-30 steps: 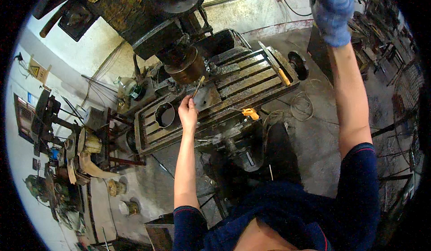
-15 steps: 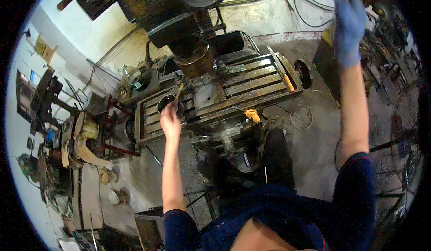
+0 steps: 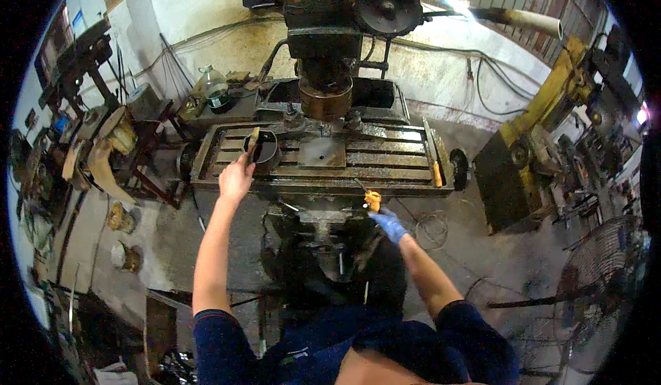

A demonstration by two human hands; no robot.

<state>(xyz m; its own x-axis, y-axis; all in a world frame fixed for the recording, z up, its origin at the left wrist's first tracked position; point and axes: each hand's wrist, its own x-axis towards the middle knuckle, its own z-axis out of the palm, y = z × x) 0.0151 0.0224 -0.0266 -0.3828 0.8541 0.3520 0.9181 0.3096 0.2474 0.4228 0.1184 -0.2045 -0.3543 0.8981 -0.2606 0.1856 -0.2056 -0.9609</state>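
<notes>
On the left part of the slotted machine table stands a round dark metal pot with dark contents. My bare left hand is at its near left rim, fingers closed on a brush with a yellowish upper end. The brush leans across the pot's rim. At the table's front edge is an orange air blow gun with a thin nozzle. My right hand, in a blue glove, reaches up to its lower end with fingers stretched out. Fingertips meet the gun there; their far side is hidden.
Above the table hangs the milling machine's head. A file with an orange handle lies at the table's right end, near a handwheel. A plastic bottle stands at back left. A yellow-framed machine and a fan are right.
My right hand has come down from high at the right to the orange blow gun. My left hand stays by the pot with the brush. The whole view has turned and shifted.
</notes>
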